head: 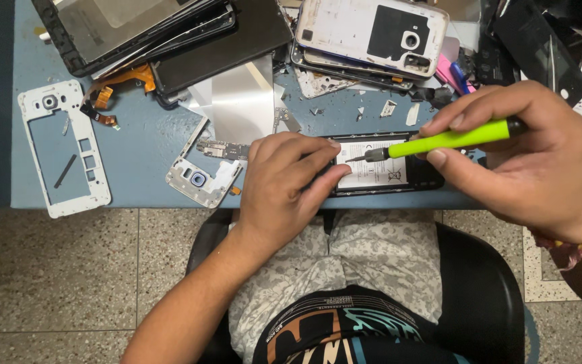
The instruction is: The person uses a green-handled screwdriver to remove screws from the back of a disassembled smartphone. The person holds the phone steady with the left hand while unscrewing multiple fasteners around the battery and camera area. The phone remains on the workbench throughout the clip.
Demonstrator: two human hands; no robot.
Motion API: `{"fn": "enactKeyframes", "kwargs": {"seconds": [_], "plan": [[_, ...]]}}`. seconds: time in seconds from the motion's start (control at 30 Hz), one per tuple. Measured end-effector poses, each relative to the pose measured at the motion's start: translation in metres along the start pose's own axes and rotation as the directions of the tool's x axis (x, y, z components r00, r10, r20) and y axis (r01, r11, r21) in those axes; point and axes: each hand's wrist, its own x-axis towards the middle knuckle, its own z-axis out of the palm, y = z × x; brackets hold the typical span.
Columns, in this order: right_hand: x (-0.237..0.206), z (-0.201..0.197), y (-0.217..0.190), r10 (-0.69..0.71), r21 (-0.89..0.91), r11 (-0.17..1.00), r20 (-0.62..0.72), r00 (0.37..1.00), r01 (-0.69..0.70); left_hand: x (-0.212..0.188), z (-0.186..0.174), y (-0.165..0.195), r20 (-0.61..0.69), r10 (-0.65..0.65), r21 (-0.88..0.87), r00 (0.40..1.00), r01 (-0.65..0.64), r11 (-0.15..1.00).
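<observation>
2 hands (pixel 291 182) (pixel 527 152) — green screwdriver (pixel 449 140) on opened phone (pixel 385 168).

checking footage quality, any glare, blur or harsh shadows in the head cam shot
Head view: even, soft light, with only faint shadows under the left hand and the right hand. The silver sheet shows mild sheen, not blown out. The green screwdriver and the opened phone are sharp; no obvious motion blur. Straight table edge, so little distortion.
</observation>
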Motion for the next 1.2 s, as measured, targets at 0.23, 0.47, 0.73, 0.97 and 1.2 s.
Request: {"fn": "enactKeyframes", "kwargs": {"seconds": [0.23,0.47,0.73,0.97,1.2], "plan": [[-0.0028,0.0048,0.0001,-0.005,0.030,1.000,0.013,1.000,0.004,-0.0014,-0.0003,-0.0023,0.018,0.013,-0.013,1.000,-0.013,1.000],[-0.0021,0.0068,0.0005,-0.068,0.042,0.997,0.021,0.997,0.067,-0.0020,-0.0002,-0.0037,0.037,0.016,-0.009,0.999,-0.016,1.000],[-0.0025,0.0054,-0.0005,-0.132,-0.039,0.990,0.075,0.988,0.135,-0.0027,0.0007,-0.0034,0.054,0.015,0.000,0.998,-0.015,1.000],[-0.0013,0.0052,-0.0010,-0.156,-0.099,0.982,0.082,0.984,0.164,-0.0025,0.0014,-0.0032,0.061,0.021,0.012,0.998,-0.022,1.000],[-0.0020,0.0046,0.0005,-0.193,-0.154,0.966,0.096,0.977,0.206,-0.0027,0.0015,-0.0036,0.071,0.032,0.017,0.997,-0.033,0.999]]}}
